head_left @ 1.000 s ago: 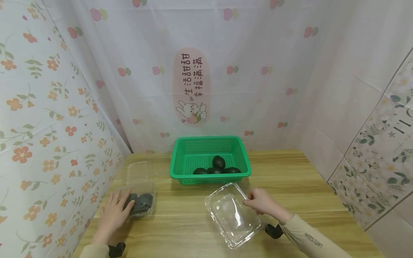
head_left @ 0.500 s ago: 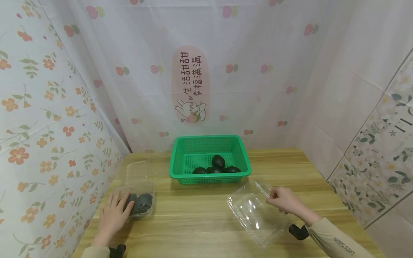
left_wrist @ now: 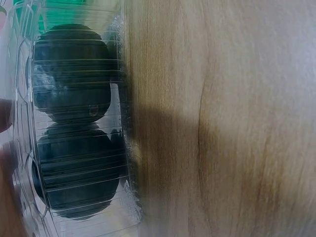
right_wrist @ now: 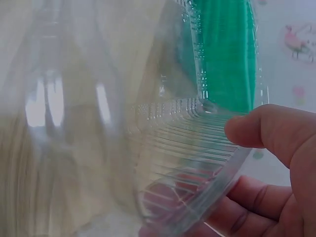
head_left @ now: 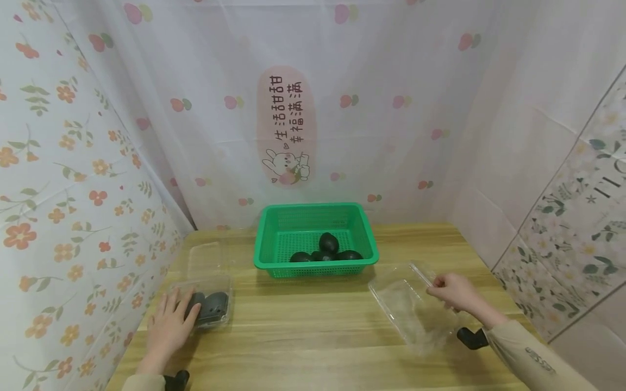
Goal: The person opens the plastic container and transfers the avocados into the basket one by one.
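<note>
My left hand (head_left: 168, 323) rests with extended fingers on a clear plastic clamshell box (head_left: 226, 283) at the left of the table. Dark, rounded fruits like avocados (head_left: 215, 303) sit inside it. Two of them, dark fruits (left_wrist: 73, 74), show through the ribbed wall in the left wrist view. On the right, my right hand (head_left: 456, 292) pinches the edge of another clear plastic clamshell box (head_left: 398, 304), held tilted over the table. In the right wrist view, the thumb (right_wrist: 247, 131) lies on the ribbed wall, with fingers curled behind it. No fruit shows in this box.
A green plastic basket (head_left: 317, 266) stands at the back middle of the wooden table (head_left: 293, 342), with several dark fruits (head_left: 329, 243) in it. The left box's raised lid (head_left: 205, 258) leans toward the back. Patterned curtains (head_left: 220, 108) enclose the table's back and sides.
My right hand has moved to the right, carrying the clear box, which has turned more edge-on. The left hand stays on its box. The head view has shifted slightly.
</note>
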The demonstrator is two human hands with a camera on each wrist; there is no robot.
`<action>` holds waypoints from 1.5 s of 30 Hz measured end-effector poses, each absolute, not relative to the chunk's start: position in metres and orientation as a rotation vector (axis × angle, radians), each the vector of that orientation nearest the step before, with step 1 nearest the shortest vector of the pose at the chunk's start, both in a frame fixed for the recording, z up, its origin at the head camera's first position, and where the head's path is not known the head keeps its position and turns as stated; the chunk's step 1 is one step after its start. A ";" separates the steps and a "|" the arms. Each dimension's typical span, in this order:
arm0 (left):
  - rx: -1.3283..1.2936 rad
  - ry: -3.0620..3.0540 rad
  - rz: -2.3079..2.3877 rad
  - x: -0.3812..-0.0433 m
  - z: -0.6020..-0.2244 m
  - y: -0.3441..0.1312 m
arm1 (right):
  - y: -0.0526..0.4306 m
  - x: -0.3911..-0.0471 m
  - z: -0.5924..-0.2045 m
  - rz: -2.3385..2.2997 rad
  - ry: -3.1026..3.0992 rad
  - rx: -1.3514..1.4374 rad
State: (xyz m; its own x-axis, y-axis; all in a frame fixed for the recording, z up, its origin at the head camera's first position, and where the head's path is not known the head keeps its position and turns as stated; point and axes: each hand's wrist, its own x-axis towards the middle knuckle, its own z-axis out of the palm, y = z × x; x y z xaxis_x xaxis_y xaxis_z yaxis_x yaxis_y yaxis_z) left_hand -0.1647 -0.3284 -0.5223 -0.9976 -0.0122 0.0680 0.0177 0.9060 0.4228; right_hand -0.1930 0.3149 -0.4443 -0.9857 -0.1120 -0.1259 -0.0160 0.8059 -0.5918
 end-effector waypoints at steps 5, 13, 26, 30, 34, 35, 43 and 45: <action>-0.003 -3.001 -0.650 -0.164 -0.522 -0.329 | 0.331 -0.205 -0.448 -0.940 2.830 -0.043; -0.008 -3.002 -0.624 -0.166 -0.523 -0.329 | 0.350 -0.229 -0.450 -0.966 2.789 0.025; 0.007 -3.008 -0.627 -0.164 -0.520 -0.327 | 0.362 -0.281 -0.463 -0.933 2.843 0.068; 0.014 -3.019 -0.616 -0.164 -0.520 -0.326 | 0.362 -0.290 -0.464 -0.895 2.867 0.084; 0.023 -3.025 -0.620 -0.164 -0.521 -0.325 | 0.360 -0.298 -0.465 -0.899 2.863 0.111; 0.024 -3.025 -0.623 -0.164 -0.521 -0.325 | 0.360 -0.299 -0.465 -0.905 2.864 0.108; 0.035 -3.034 -0.631 -0.163 -0.520 -0.326 | 0.358 -0.312 -0.475 -0.885 2.885 0.194; 0.037 -3.036 -0.632 -0.164 -0.520 -0.326 | 0.358 -0.314 -0.478 -0.877 2.904 0.208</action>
